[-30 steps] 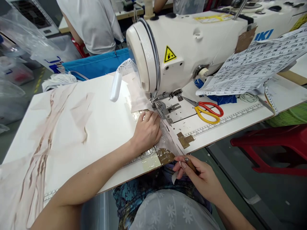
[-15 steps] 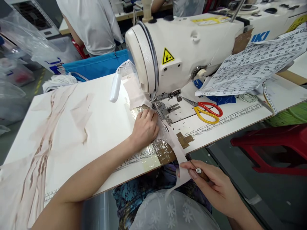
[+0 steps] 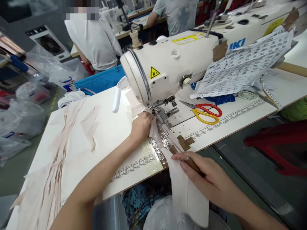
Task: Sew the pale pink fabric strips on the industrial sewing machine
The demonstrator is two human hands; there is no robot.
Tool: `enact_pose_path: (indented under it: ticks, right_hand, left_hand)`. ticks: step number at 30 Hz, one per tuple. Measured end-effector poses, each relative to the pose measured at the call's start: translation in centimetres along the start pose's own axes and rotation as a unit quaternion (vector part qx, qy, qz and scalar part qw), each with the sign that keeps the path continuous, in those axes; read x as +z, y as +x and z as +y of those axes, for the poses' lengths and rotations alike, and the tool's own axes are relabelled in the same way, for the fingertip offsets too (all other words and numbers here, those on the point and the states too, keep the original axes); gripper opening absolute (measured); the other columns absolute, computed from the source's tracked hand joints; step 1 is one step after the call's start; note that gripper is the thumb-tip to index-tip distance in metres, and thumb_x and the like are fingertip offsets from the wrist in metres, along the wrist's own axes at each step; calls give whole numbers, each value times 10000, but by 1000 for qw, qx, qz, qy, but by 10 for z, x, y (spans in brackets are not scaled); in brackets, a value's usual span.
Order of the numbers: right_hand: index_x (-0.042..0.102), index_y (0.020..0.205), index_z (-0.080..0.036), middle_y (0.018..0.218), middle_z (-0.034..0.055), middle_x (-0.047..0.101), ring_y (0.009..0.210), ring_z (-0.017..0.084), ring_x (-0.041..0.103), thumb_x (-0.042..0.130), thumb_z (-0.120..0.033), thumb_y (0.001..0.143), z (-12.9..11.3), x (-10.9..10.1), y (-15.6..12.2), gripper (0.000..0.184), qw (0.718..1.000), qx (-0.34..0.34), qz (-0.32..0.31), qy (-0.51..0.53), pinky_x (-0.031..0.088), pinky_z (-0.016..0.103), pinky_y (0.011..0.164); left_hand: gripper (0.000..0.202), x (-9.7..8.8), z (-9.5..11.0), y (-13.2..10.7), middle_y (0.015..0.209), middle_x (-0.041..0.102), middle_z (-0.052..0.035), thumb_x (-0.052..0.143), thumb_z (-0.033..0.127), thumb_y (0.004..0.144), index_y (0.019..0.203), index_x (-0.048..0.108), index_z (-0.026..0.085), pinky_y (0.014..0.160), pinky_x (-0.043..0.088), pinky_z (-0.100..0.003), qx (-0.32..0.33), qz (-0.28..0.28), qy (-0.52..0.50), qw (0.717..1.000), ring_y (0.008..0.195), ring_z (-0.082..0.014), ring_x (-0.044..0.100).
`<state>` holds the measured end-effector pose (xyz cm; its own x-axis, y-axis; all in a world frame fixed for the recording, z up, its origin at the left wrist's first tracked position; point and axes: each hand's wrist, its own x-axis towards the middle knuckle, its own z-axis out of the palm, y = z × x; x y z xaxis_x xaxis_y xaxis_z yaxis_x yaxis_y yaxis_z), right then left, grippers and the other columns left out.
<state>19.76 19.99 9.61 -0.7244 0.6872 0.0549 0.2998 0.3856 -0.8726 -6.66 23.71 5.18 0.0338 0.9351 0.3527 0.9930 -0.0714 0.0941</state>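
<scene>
Cloth (image 3: 188,191) trails from the machine (image 3: 165,67) over the front edge of the table (image 3: 112,127). The left hand (image 3: 142,126) curls low by the needle area, though I can't tell what it grips; the right hand (image 3: 200,174) is closed round an awl (image 3: 194,166). Scissors (image 3: 198,106) lie nearby.

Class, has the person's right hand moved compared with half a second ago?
Yes: judged against the sewing machine, the right hand has moved left and closer.
</scene>
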Motion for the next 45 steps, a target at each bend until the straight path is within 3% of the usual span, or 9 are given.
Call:
enact_pose_path:
  ticks: [4, 8, 12, 15, 23, 28, 32, 40, 45]
  right_hand:
    - [582, 1175, -176, 703, 13, 695, 521, 164, 610, 364, -384, 1022, 24, 6, 25, 338, 993, 36, 69, -88, 432, 260, 500]
    - [593, 1169, -153, 739, 52, 743, 516, 170, 627, 333, -296, 1019, 37, 17, 52, 332, 966, 2, 120, -227, 353, 254, 456]
    - [624, 1200, -155, 981, 86, 787, 697, 188, 710, 361, -248, 1015, 39, 27, 72, 335, 945, -36, 143, -294, 388, 260, 504]
    - [627, 1220, -145, 1032, 92, 783, 787, 201, 727, 360, -230, 1016, 40, 30, 79, 347, 940, -49, 140, -308, 424, 264, 551]
    - [630, 1203, -154, 1026, 93, 778, 760, 204, 724, 399, -210, 1005, 41, 32, 87, 309, 931, -52, 128, -339, 389, 281, 524]
    - [610, 1240, -154, 1051, 100, 769, 771, 198, 729, 388, -233, 1025, 42, 33, 89, 319, 928, -47, 112, -354, 381, 279, 520]
    - [599, 1266, -146, 1054, 87, 766, 771, 192, 730, 364, -233, 1030, 42, 32, 88, 344, 926, -52, 105, -358, 384, 285, 510]
    - [614, 1250, -158, 1075, 94, 765, 785, 183, 728, 392, -224, 1017, 37, 30, 88, 328, 933, -17, 83, -350, 398, 271, 520]
    - [598, 1269, -152, 1062, 88, 764, 802, 185, 733, 374, -216, 1022, 39, 32, 91, 339, 928, -16, 93, -359, 397, 279, 529]
  left_hand:
    - [152, 8, -14, -3, 953, 695, -72, 543, 220, 938, 849, 658, 174, 696, 567, -314, -12, 53, -106, 993, 872, -192, 657]
    - [157, 6, -19, 0, 945, 700, -59, 555, 239, 914, 799, 653, 196, 738, 567, -325, -13, 54, -190, 980, 885, -188, 663]
    - [158, 3, -18, 2, 932, 696, -53, 554, 250, 904, 783, 645, 203, 744, 562, -323, -30, 44, -220, 974, 875, -186, 668]
    - [163, 3, -17, 3, 908, 690, -48, 552, 262, 906, 776, 632, 202, 744, 553, -320, -31, 48, -225, 973, 856, -182, 660]
    - [174, 5, -13, 4, 873, 652, -38, 518, 287, 936, 791, 572, 207, 731, 527, -303, -21, 60, -204, 977, 832, -165, 636]
    - [68, 6, -17, 4, 910, 648, -41, 530, 184, 852, 886, 585, 204, 750, 515, -311, -2, 46, -192, 980, 857, -176, 617]
    - [120, 8, -21, 6, 878, 649, -25, 517, 127, 779, 837, 584, 208, 746, 502, -308, -29, 38, -217, 975, 832, -173, 613]
    - [64, 7, -22, 7, 810, 647, 6, 573, 189, 787, 729, 553, 204, 701, 494, -269, -73, 48, -306, 948, 765, -141, 605]
    - [80, 8, -20, 6, 829, 643, 1, 549, 130, 788, 761, 559, 205, 690, 500, -266, -24, 77, -256, 963, 776, -139, 609]
